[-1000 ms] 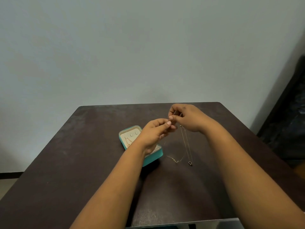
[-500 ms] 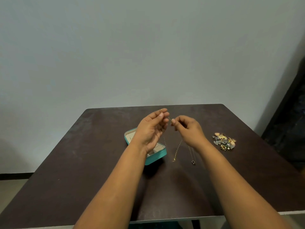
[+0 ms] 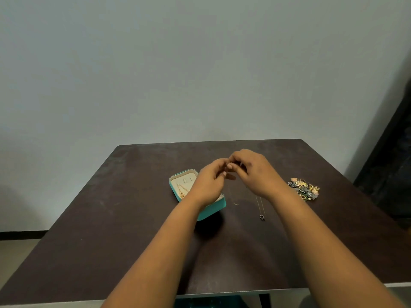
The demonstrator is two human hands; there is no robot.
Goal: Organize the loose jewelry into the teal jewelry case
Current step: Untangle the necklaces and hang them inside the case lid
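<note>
we had both hands pinching one thin chain, left hand [image 3: 210,182] and right hand [image 3: 253,172], above the case [image 3: 213,211] at 3 o'clock; best worked slowly so it didn't knot.

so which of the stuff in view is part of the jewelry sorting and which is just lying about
Part of the job:
- teal jewelry case, open, a gold chain already inside
- thin chain with dark pendant, on the table
- small gold chain beside the case
- heap of loose jewelry
- left hand and right hand, fingertips together

Just there:
- dark table
- wall
</note>
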